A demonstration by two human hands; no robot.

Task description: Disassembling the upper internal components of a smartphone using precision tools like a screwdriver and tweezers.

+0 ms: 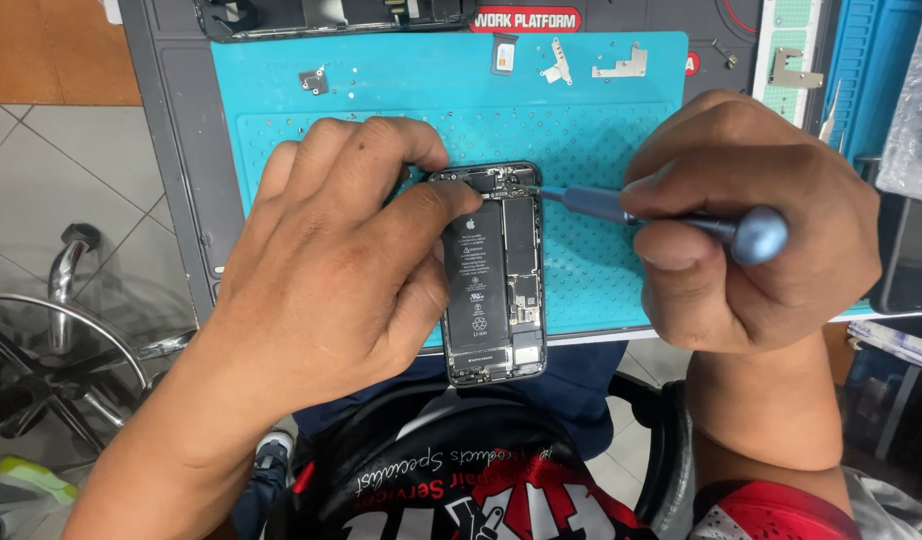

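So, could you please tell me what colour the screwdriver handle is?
Metallic blue screwdriver, seen in the head view.

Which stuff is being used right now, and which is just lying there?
In use: opened phone, held by left hand; blue screwdriver in right hand; blue mat.
Lying about: small metal brackets, card tray, chair base.

Looking like a phone repair workshop: lying on a counter [181,120], a teal perforated work mat [601,270] carrying an opened phone [496,275] with battery and boards showing, small metal brackets [621,65] and loose screws [353,92] sitting along the mat's top edge, a blue precision screwdriver [671,220] reaching in.
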